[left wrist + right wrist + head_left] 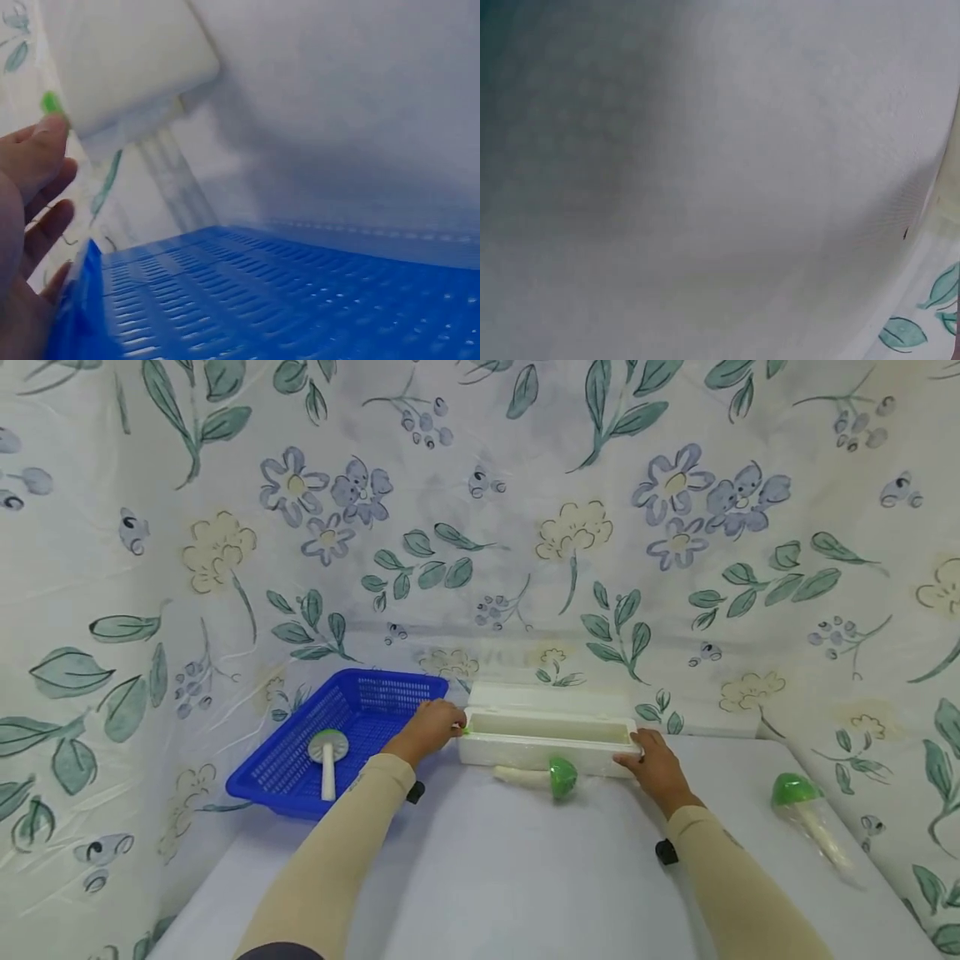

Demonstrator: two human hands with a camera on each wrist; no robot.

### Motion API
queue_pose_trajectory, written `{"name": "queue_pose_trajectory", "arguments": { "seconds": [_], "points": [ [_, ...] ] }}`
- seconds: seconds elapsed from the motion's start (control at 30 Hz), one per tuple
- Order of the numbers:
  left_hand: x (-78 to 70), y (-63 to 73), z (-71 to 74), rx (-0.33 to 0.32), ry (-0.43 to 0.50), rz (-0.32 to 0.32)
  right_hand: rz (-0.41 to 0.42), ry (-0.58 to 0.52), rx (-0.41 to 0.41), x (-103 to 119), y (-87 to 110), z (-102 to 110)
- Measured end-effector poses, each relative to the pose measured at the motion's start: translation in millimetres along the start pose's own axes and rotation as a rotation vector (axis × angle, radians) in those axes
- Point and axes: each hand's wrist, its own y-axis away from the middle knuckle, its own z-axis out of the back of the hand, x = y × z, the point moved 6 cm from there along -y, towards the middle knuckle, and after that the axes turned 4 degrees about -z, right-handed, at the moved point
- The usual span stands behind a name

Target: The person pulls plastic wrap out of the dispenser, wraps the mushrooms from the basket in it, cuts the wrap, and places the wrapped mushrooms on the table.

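A long white box (551, 750) stands on the table, its lid (551, 696) raised behind it and its inside bare. My left hand (432, 729) holds the box's left end, fingertips at the rim beside a small green tab (51, 103). In the left wrist view the other fingers hang loosely below. My right hand (656, 766) grips the right end, thumb on the front wall and fingers over the edge. Just in front of the box lies a wrapped toy mushroom (562, 778) with a green cap and white stem. The right wrist view shows only a blurred pale surface.
To the left sits a blue plastic basket (281, 752) with another mushroom (328, 756) inside, green rim showing. A third wrapped mushroom (798, 793) lies near the table's right edge. Flower-patterned sheeting (480, 535) closes off the back and sides of the white table (540, 877).
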Motion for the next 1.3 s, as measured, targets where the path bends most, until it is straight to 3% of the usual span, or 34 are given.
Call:
{"name": "queue_pose_trajectory", "arguments": {
  "seconds": [0.2,0.33,0.57,0.7,0.93,1.1,1.3],
  "points": [
    [-21.6,-3.2,-0.4,-0.016,0.051,-0.027,-0.049,0.051,0.064,7.1,0.2,9.3],
    [-32.0,-4.8,-3.3,-0.042,0.014,-0.085,-0.038,0.139,0.079,21.2,-1.8,9.0],
    [-45.3,-3.4,1.2,-0.133,-0.022,-0.166,0.172,0.206,-0.059,53.8,11.0,8.9],
    [-53.2,-0.2,1.4,-0.162,-0.038,-0.198,0.199,0.083,-0.01,63.5,19.3,1.6],
    [-57.3,11.8,-6.9,-0.162,0.056,-0.183,0.111,-0.097,0.055,68.7,23.8,-17.6],
    [-62.8,21.1,-12.4,-0.144,0.183,-0.161,0.111,-0.145,0.023,74.2,26.9,-25.0],
    [-79.0,26.1,-25.2,-0.068,0.242,-0.17,0.161,-0.161,-0.02,88.7,31.0,-27.0]
  ]
}}
